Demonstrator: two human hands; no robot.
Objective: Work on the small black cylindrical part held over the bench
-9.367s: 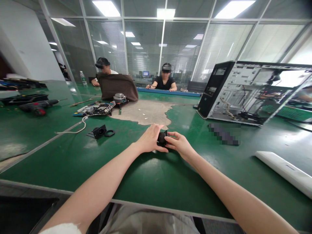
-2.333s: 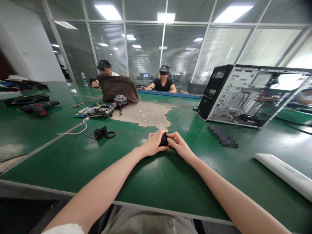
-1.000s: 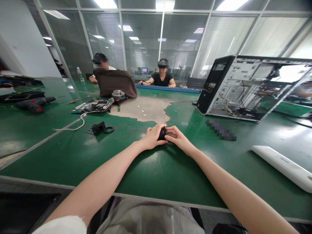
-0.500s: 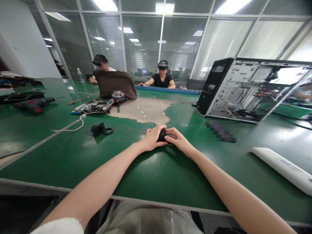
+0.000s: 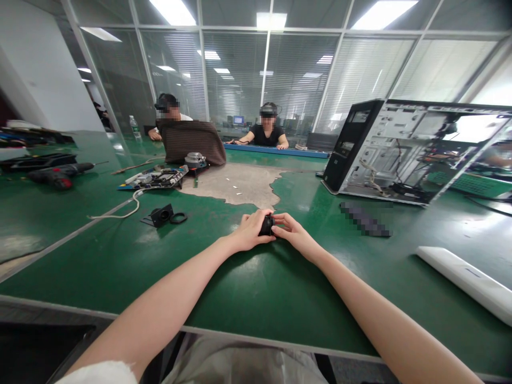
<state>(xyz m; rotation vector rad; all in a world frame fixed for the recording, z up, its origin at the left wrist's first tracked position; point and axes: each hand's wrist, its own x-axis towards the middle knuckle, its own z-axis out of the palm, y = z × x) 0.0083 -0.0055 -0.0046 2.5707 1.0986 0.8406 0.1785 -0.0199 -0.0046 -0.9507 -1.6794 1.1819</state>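
Clamps black cylindrical part (image 5: 265, 226) between left hand (image 5: 248, 231) and right hand (image 5: 295, 234), could drop it below grip through uneven finger pressure.

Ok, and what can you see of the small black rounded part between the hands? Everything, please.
The small black rounded part looks like plastic, with a rim-like edge towards its right side. The left hand wraps it from the left, hiding much of it; the right hand touches that edge with its fingertips. Whether it meets the shiny green tabletop cannot be told.
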